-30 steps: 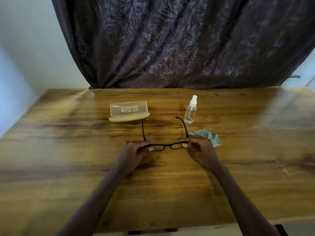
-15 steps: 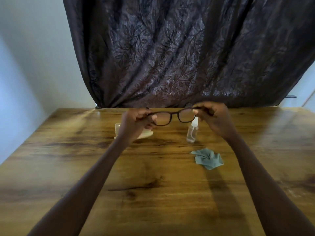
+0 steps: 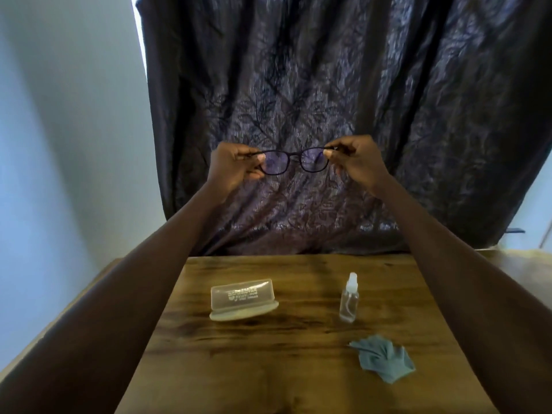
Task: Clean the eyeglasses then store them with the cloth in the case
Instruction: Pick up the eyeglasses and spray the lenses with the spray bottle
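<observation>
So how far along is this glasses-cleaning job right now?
Barely started. Nothing looks done: the cloth lies crumpled on the table, the spray bottle stands untouched, and the case has neither glasses nor cloth in it. In hand: the left hand and right hand hold the eyeglasses up by the frame ends, seemingly inspecting the lenses. Left: spraying, wiping, then storing both in the case.

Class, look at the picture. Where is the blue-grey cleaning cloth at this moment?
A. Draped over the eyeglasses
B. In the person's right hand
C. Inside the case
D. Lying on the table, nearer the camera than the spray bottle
D: the cloth lies crumpled on the table, nearer the camera than the spray bottle, while both hands hold up the eyeglasses.
</observation>
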